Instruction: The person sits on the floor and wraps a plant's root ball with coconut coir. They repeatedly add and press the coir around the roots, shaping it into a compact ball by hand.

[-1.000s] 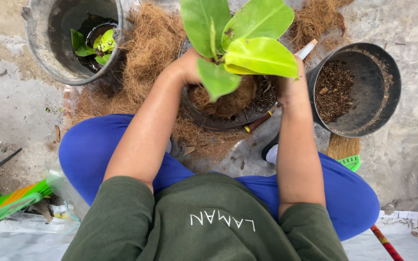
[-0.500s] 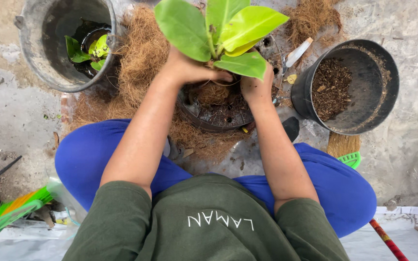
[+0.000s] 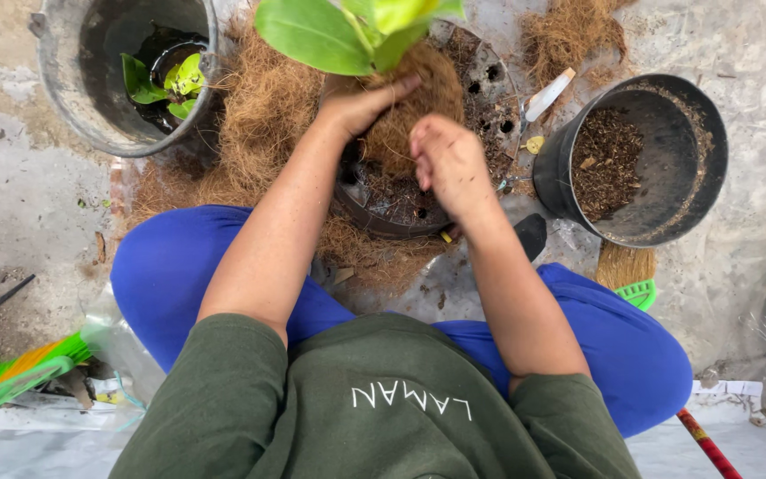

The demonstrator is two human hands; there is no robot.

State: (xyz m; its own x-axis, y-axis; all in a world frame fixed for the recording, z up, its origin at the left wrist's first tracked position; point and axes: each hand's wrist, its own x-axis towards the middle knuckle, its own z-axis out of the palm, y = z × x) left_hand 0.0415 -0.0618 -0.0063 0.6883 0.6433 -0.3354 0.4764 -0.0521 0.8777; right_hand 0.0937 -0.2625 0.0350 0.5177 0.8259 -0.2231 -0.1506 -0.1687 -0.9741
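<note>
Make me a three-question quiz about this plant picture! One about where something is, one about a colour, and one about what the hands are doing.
1. Where is the black pot with brown mix in it?
A. by the person's right arm
B. inside the grey bucket
C. on the person's lap

2. What colour are the person's trousers?
A. red
B. blue
C. white

3. What is the left hand doing?
A. resting flat on the ground
B. holding a broom
C. gripping the plant's fibrous root ball

Answers:
1. A, the black pot stands on the concrete to the right of the right hand, apart from the grey bucket.
2. B, both bent legs are bright blue.
3. C, its fingers curl around the brown root ball under the green leaves, above the shallow dark pot.
</note>
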